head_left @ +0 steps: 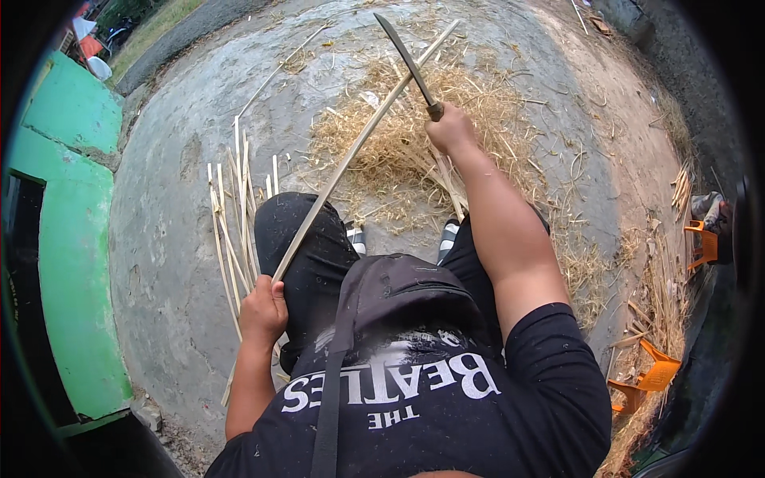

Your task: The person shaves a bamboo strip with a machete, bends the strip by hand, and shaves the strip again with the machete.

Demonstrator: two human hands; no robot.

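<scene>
The left hand (264, 309) was closed around the lower end of a pale strip (369, 139), beside the left knee, the thumb lying along the wood. The strip slanted up and away to the right, passing over the left leg and out above a heap of shavings (358, 163). The right hand (450, 129), on an outstretched arm, was wrapped in a fist round the handle of a knife (406, 57), whose long, slightly curved blade pointed up and to the left and crossed the strip near its far end; whether the edge was biting into the wood could not be told. More sticks (246, 175) leaned beside the left leg. A dark bag (406, 287) lay across the person's lap, with striped footwear (449, 235) showing between the knees. The shavings were scattered over the grey floor (171, 263). A green wall (76, 279) stood to the left, and two orange chairs (660, 371) were off to the right.
</scene>
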